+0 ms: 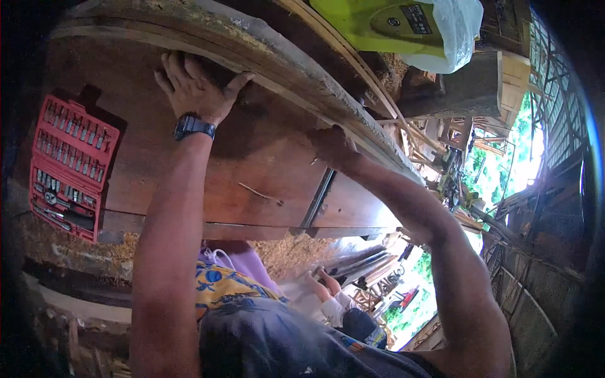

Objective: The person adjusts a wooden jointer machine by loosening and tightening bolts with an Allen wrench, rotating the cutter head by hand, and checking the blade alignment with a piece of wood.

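My left hand [196, 88], with a black watch at the wrist, rests on the brown wooden surface [252, 176], fingers spread and nothing held. Its thumb reaches the raised timber edge [283, 60]. On the same surface, farther right, my right hand [334, 148] is in shadow with its fingers curled in. A small light tip shows beside those fingers, but the object is too small to name. A thin stick [260, 193] lies between my arms. Right of it, a dark strip [318, 198] crosses the wood.
An open red socket set [71, 167] lies at the left. At the top is a yellow-green container [391, 25] with translucent plastic [457, 38]. Sawdust [290, 255] lies below the wood's near edge. Another person [343, 309] is low in the background, near stacked timber.
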`<state>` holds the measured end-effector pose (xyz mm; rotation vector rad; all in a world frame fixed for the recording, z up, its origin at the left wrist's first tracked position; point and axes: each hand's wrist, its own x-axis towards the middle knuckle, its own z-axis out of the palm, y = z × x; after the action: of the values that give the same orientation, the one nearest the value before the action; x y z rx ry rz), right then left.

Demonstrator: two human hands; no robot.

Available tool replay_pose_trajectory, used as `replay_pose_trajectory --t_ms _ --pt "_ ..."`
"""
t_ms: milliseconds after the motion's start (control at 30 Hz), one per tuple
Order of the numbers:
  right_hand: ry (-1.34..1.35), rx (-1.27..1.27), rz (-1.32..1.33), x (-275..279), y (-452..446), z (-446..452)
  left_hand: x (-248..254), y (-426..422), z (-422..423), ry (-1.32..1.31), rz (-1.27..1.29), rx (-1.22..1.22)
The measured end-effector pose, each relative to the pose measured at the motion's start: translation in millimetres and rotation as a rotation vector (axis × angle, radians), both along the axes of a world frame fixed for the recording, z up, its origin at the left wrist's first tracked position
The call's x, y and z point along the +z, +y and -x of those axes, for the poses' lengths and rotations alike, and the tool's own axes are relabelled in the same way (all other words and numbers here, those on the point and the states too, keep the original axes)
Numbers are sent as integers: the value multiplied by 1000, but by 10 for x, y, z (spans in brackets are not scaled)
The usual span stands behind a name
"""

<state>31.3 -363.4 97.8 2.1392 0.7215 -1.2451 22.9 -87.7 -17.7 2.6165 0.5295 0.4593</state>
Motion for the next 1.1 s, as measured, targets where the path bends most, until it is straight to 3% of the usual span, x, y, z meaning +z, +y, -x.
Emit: replay_pose_trajectory --t_ms 267,433,633,967,1100 --pt "-61 -67 -135 -163 -106 -9 -17 -3 21 45 28 -21" --pt "-102 -375 -251 -323 -137 -36 -58 -22 25 88 -70 -13" --pt "-135 -605 -319 -370 -209 47 29 3 7 64 50 -17" --pt "-109 -327 -413 -402 -631 1 -28 -15 7 -52 24 -9" --pt "-81 -26 -270 -110 -328 -29 -38 4 -15 -80 33 -13"
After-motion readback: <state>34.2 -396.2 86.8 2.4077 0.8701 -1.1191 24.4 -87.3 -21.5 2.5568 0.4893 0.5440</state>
